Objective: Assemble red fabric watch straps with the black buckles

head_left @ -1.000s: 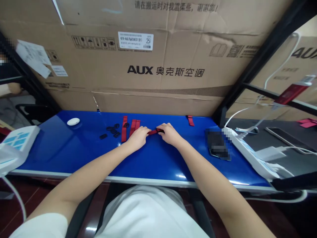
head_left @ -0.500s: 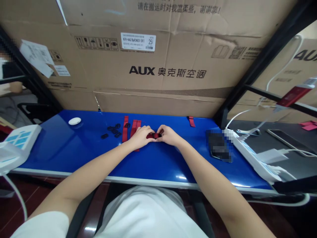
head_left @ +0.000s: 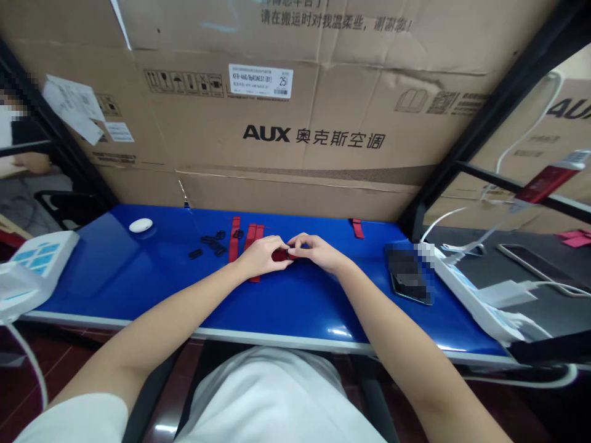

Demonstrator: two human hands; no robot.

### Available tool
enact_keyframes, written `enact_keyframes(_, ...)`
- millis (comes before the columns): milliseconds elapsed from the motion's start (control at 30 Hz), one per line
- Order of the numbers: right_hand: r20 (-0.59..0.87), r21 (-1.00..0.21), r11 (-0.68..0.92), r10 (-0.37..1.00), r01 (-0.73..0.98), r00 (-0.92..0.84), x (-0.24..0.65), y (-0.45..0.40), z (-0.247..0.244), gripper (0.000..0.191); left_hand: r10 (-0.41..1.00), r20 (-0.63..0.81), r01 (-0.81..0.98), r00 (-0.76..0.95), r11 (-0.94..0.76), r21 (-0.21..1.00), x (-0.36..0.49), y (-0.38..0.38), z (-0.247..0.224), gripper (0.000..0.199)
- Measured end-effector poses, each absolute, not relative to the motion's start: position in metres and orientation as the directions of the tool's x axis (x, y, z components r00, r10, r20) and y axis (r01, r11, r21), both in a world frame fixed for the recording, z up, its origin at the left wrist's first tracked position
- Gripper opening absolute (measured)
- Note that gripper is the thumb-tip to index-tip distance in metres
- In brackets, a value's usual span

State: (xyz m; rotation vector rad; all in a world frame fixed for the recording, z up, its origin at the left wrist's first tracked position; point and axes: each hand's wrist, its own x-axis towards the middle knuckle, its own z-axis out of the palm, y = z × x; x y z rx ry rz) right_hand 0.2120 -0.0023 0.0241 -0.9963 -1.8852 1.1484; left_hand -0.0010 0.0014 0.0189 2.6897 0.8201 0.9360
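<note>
Fingers of your left hand (head_left: 259,255) were closed on the red strip (head_left: 279,255), thumb underneath; those of your right hand (head_left: 318,251) were curled in from the other side, pinching at its end by a small black part (head_left: 288,252). The strip sat between your two hands, low over the blue surface (head_left: 295,307), near the middle.

Change noted: a second earlier you had the strip drawn out with a clear stretch between your hands; half a second later it was shorter, the black part showing midway. By this moment your hands had come almost together and less red was visible. You had apparently gone from spanning the strip to close fingertip work where strip and black part met. Whether the strip passed through the black part or only lay against it, you could not have told from this view; your fingertips covered the join.

Around you, no shift seen. Two red straps (head_left: 252,235) lay side by side, partly behind your left hand; a single red strap (head_left: 234,243) lay left of them, a black buckle (head_left: 237,234) on or against it. More black buckles (head_left: 216,245) were scattered farther left. A short red piece (head_left: 357,229) lay apart, near the back edge on your right
</note>
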Motion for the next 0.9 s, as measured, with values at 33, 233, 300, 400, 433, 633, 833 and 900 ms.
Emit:
enact_keyframes(33, 0.188, -0.912, 0.321, 0.881, 0.256, -0.435, 0.21, -0.002, 0.024, 0.026, 0.547, 0.529, 0.439, 0.649, -0.837, 0.326, 0.0, 0.001, 0.02, 0.023)
enact_keyframes(233, 0.324, -0.737, 0.495, 0.856, 0.46, -0.402, 0.2, 0.003, 0.021, 0.017, 0.53, 0.499, 0.471, 0.685, -0.846, 0.251, 0.001, 0.008, 0.017, 0.017)
enact_keyframes(300, 0.333, -0.742, 0.494, 0.858, 0.453, -0.39, 0.201, 0.002, 0.022, 0.018, 0.537, 0.503, 0.477, 0.677, -0.841, 0.255, -0.001, 0.01, 0.017, 0.02)
enact_keyframes(400, 0.364, -0.694, 0.525, 0.846, 0.492, -0.389, 0.204, 0.0, 0.027, 0.012, 0.554, 0.502, 0.484, 0.664, -0.83, 0.277, -0.004, 0.01, 0.018, 0.025)
enact_keyframes(433, 0.377, -0.668, 0.546, 0.834, 0.506, -0.403, 0.205, -0.001, 0.029, 0.01, 0.559, 0.494, 0.484, 0.666, -0.828, 0.283, -0.005, 0.009, 0.02, 0.025)
enact_keyframes(633, 0.31, -0.887, 0.416, 0.86, 0.204, -0.406, 0.205, -0.003, 0.034, 0.015, 0.621, 0.526, 0.459, 0.581, -0.784, 0.419, -0.004, -0.001, 0.03, 0.022)
enact_keyframes(833, 0.213, -0.974, 0.17, 0.915, -0.151, -0.344, 0.21, -0.005, 0.038, 0.022, 0.68, 0.465, 0.435, 0.567, -0.727, 0.532, -0.006, -0.003, 0.033, 0.026)
enact_keyframes(900, 0.196, -0.972, 0.137, 0.92, -0.189, -0.341, 0.207, -0.006, 0.038, 0.024, 0.699, 0.431, 0.439, 0.57, -0.703, 0.559, -0.001, -0.004, 0.032, 0.031)
